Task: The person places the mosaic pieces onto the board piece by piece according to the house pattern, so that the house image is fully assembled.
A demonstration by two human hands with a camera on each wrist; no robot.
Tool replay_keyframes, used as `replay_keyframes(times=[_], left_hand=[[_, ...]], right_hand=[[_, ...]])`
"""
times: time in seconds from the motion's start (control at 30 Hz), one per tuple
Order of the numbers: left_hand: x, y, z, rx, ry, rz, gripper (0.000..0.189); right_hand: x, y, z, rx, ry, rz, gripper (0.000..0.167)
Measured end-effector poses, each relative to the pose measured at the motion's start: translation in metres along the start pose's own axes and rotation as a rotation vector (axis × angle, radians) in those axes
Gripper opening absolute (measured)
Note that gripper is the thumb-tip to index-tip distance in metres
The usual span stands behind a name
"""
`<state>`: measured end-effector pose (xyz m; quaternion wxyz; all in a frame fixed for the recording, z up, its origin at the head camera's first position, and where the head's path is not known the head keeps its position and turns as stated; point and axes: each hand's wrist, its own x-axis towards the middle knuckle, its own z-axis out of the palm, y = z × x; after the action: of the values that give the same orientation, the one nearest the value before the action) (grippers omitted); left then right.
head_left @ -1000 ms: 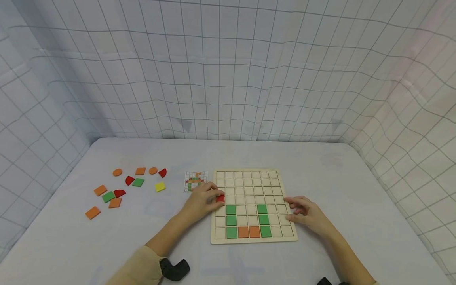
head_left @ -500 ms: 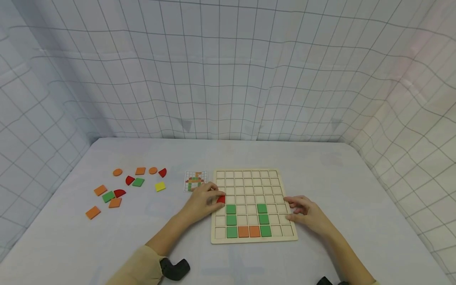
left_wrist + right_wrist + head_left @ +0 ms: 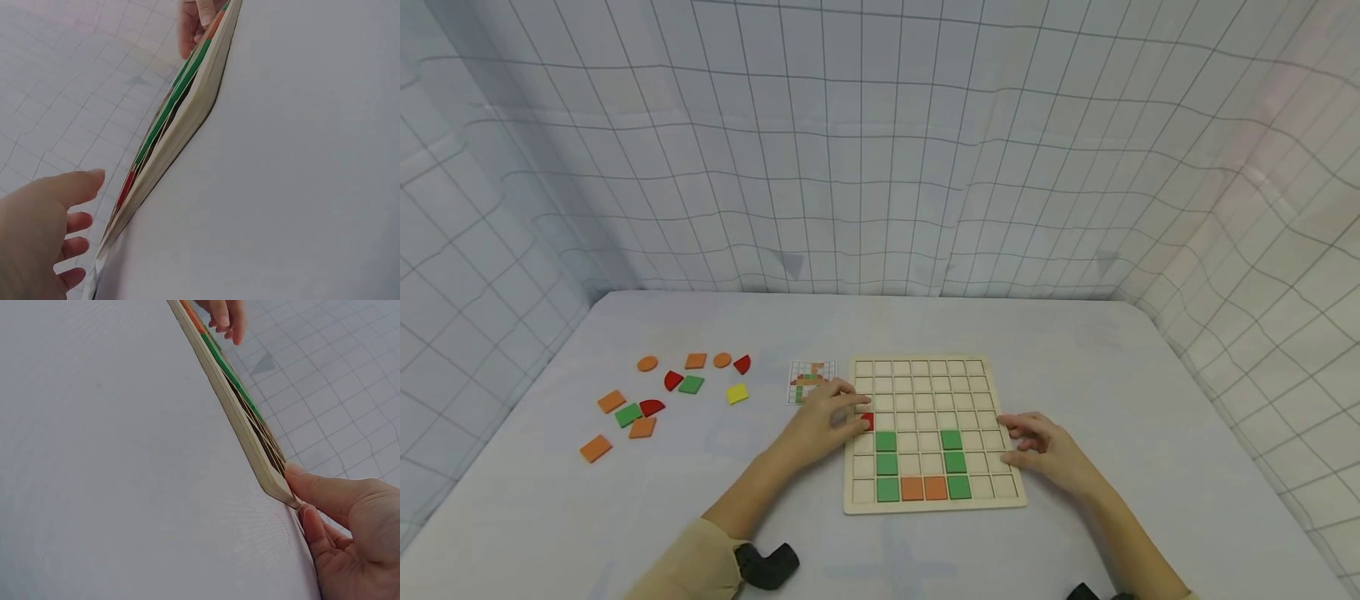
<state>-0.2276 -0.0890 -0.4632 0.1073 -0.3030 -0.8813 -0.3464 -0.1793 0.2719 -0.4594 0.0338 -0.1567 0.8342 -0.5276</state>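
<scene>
The pale wooden grid board [image 3: 927, 419] lies on the table, with green squares [image 3: 886, 464] in two columns and orange squares [image 3: 923, 488] between them in the front row. A red quarter-circle tile [image 3: 867, 419] sits in a cell at the board's left edge. Over that tile hovers my left hand [image 3: 826, 422], its thumb and fingers spread; the left wrist view shows the thumb apart from the red tile. My right hand [image 3: 1047, 452] holds the board's right edge, thumb on top and fingers bent against the side [image 3: 306, 506].
Loose orange, green, red and yellow tiles [image 3: 642, 408] are scattered on the left of the table. A small printed pattern card [image 3: 811, 375] lies just left of the board, partly covered by my left hand. White gridded cloth [image 3: 880, 167] encloses the table's back and sides.
The left hand's fingers have spread and lifted slightly off the red tile, which stays in the left-edge cell. My right hand and the board have not moved.
</scene>
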Motion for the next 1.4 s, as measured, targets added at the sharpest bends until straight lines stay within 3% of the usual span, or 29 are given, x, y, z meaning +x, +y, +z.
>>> replay_keyframes(times=[0.3,0.5,0.77,0.93,1.03,1.17,1.4], left_hand=[[-0.006,-0.011,-0.034,-0.001,0.103,-0.116,0.028],[-0.02,-0.029,-0.057,0.055,0.161,-0.151,0.03],[-0.044,-0.056,-0.084,0.109,0.19,-0.283,0.031],[-0.054,-0.068,-0.092,0.142,0.186,-0.337,0.031],[-0.058,-0.073,-0.093,0.162,0.192,-0.336,0.033],[-0.061,-0.077,-0.094,0.193,0.201,-0.324,0.035],[-0.064,-0.077,-0.095,0.234,0.18,-0.377,0.037]], right_hand=[[-0.001,0.003,0.0,-0.019,0.004,0.045,0.052],[-0.002,0.004,-0.001,-0.034,0.007,0.051,0.053],[-0.002,0.004,-0.002,-0.018,-0.001,0.064,0.054],[-0.001,0.006,-0.002,-0.023,0.003,0.059,0.054],[-0.001,0.005,-0.001,-0.03,0.007,0.056,0.053],[-0.001,0.004,0.0,-0.039,0.012,0.06,0.053],[-0.001,-0.001,0.0,-0.041,0.016,0.059,0.053]])
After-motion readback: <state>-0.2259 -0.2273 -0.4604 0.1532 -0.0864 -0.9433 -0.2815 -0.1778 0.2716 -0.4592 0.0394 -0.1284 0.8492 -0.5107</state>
